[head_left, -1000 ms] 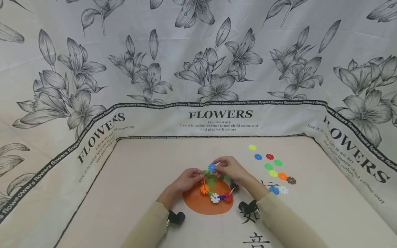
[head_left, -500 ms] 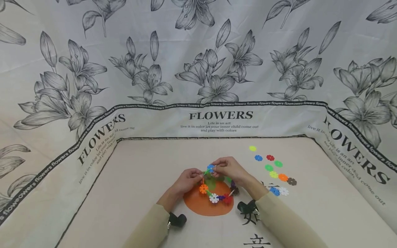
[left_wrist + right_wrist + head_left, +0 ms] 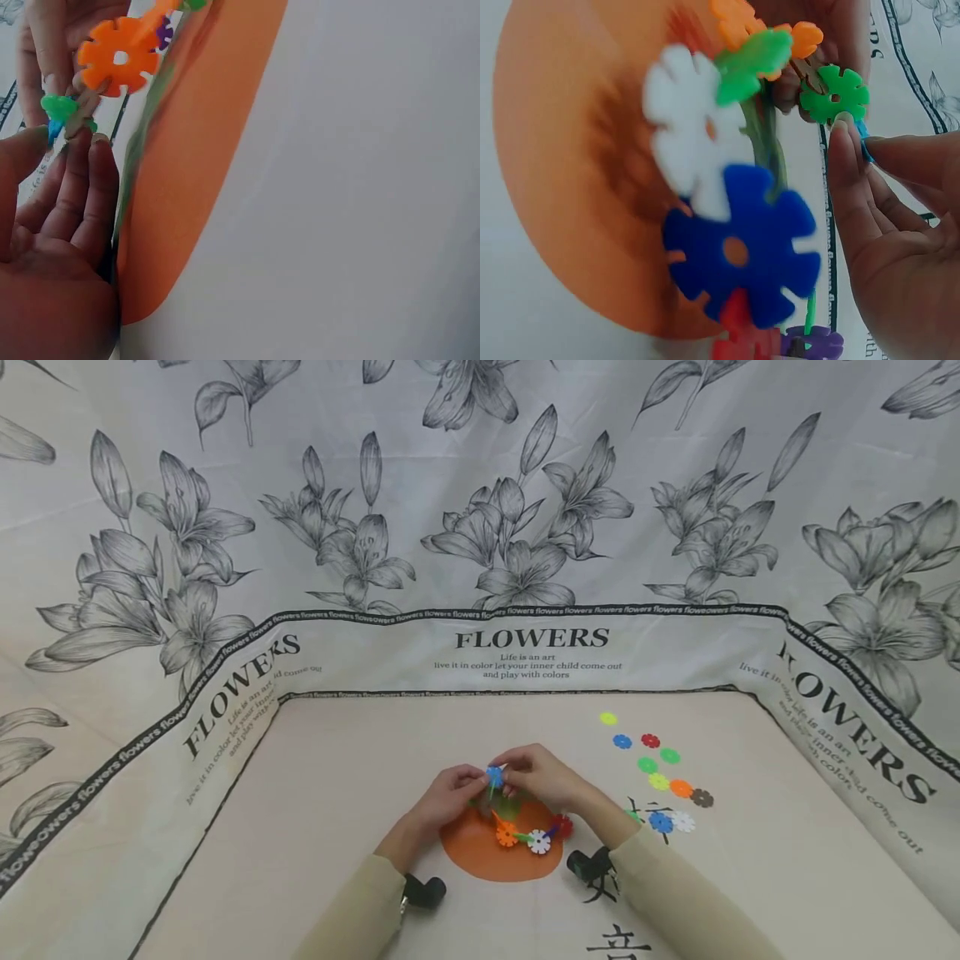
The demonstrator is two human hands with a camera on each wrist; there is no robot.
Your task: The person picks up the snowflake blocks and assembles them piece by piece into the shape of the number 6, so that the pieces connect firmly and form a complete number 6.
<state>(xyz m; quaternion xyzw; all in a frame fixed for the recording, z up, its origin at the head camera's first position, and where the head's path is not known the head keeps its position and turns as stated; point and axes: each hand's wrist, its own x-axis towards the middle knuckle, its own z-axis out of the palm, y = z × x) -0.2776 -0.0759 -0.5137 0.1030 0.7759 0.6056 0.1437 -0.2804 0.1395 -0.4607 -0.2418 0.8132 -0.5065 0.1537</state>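
Note:
Between both hands hangs a chain of slotted plastic snowflake discs. At its raised end is a light blue snowflake disc (image 3: 494,777), slotted into a green snowflake disc (image 3: 835,95). My right hand (image 3: 542,777) pinches the blue disc between thumb and finger. Close against it, my left hand (image 3: 447,795) pinches the same end of the chain, its fingers at the green and brown discs. An orange snowflake disc (image 3: 507,834), a white snowflake disc (image 3: 538,841), a dark blue snowflake disc (image 3: 742,247) and a red snowflake disc (image 3: 562,825) dangle below. My right arm partly hides the far end.
Loose snowflake discs in several colours lie to the right, among them a yellow disc (image 3: 608,718), a red disc (image 3: 650,741) and a brown disc (image 3: 702,797). The tablecloth (image 3: 337,760) bears a printed orange shape (image 3: 480,860). Flower-printed cloth (image 3: 525,652) rises around the table.
My right hand has moved left with the blue disc, right up to my left hand. The dangling orange, white and red discs have swung to the right. My left hand has barely moved.

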